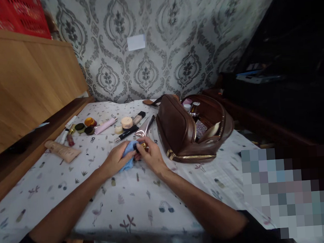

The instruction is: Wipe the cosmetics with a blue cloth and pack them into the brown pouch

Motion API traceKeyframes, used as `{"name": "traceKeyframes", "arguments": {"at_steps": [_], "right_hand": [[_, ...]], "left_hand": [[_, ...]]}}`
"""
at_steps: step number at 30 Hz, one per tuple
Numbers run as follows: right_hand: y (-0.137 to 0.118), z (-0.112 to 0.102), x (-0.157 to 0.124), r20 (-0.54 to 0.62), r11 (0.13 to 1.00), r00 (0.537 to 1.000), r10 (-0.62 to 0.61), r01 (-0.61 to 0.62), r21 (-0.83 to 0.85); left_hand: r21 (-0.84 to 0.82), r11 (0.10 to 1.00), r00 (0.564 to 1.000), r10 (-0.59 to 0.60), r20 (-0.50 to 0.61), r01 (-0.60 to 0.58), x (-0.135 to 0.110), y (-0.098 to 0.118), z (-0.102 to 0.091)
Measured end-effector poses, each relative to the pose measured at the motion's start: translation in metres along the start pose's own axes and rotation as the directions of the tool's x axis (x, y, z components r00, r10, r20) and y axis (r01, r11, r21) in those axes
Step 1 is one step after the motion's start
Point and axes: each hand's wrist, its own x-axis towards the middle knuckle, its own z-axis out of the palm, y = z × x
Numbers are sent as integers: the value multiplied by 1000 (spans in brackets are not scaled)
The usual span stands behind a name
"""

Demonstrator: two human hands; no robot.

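Note:
My left hand [118, 158] is closed on a light blue cloth [127, 160], bunched under its fingers. My right hand [153, 155] pinches a small black and gold tube [141, 146], possibly a lipstick; its far end touches the cloth and is partly covered by my fingers. Both hands meet over the middle of the table. Just beyond them lie a shiny silver-pink squeeze tube [145, 127] with a black cap and a slim black tube [126, 133]. To the right of my right hand stands a brown bag [176, 129], unzipped, with cosmetics inside.
A cream jar [127, 122], a foundation bottle [139, 118], a pink tube [106, 125] and an amber jar [90, 121] sit farther back. A beige tube [62, 150] lies at the left. Wooden panelling [30, 67] borders the left side; a patterned wall [158, 70] stands behind.

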Motion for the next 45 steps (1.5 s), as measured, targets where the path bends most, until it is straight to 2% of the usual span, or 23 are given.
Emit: {"name": "traceKeyframes", "arguments": {"at_steps": [5, 9, 16, 23, 26, 30, 35, 38, 40, 45], "right_hand": [[-4, -1, -3, -56, 998, 997, -57, 59, 36], [-3, 1, -2, -39, 995, 997, -69, 72, 76], [-5, 4, -2, 19, 986, 999, -35, 32, 164], [-8, 3, -2, 48, 989, 997, -67, 60, 133], [-8, 3, -3, 27, 990, 996, -90, 86, 114], [-8, 3, -2, 20, 986, 993, -118, 114, 123], [-7, 2, -1, 18, 984, 990, -137, 134, 121], [-7, 2, -2, -3, 988, 992, -124, 124, 95], [-7, 2, -2, -29, 992, 994, -104, 106, 74], [-8, 1, -2, -69, 996, 996, -58, 62, 58]], "left_hand": [[-16, 1000, 999, -17, 51, 18, 1, 4, -3], [-33, 997, 996, -62, 64, 64, 2, 0, -3], [-179, 981, 996, -83, -14, 79, -1, -4, -1], [-361, 914, 978, -205, -20, 184, -4, -8, 2], [-408, 895, 974, -221, -46, 184, -3, -10, 1], [-325, 924, 964, -245, -102, 200, -2, -4, -2], [-280, 929, 954, -281, -104, 243, 0, -2, -5], [-226, 957, 954, -229, -191, 184, -1, -3, -4], [-176, 973, 961, -183, -206, 147, -2, -4, -4], [-23, 999, 999, -34, -7, 34, -3, -2, -1]]}}
